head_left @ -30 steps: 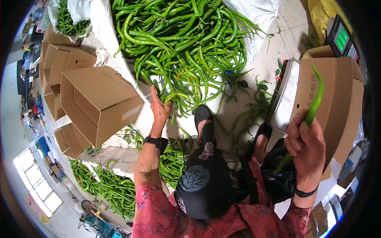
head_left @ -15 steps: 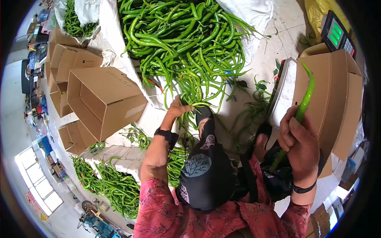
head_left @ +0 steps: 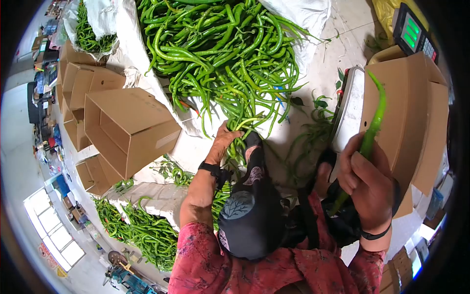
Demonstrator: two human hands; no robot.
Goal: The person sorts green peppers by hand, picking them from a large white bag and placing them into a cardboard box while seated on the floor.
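One long green pepper [head_left: 375,115] gripped near-upright in closed right hand [head_left: 368,188], positioned before cardboard box [head_left: 416,112] seated on scale [head_left: 348,110], left hand [head_left: 223,143] fingers curled around bunch of peppers [head_left: 241,126] at near edge of pepper pile [head_left: 225,49]

I read this as a produce packing floor. At 12 o'clock a heap of green peppers [head_left: 230,54] lies on white sacking [head_left: 303,14]. Open cardboard boxes [head_left: 132,130] stack up at 9 o'clock. At 2 o'clock a weighing scale [head_left: 350,115] with a lit readout [head_left: 413,32] carries a carton [head_left: 411,112].
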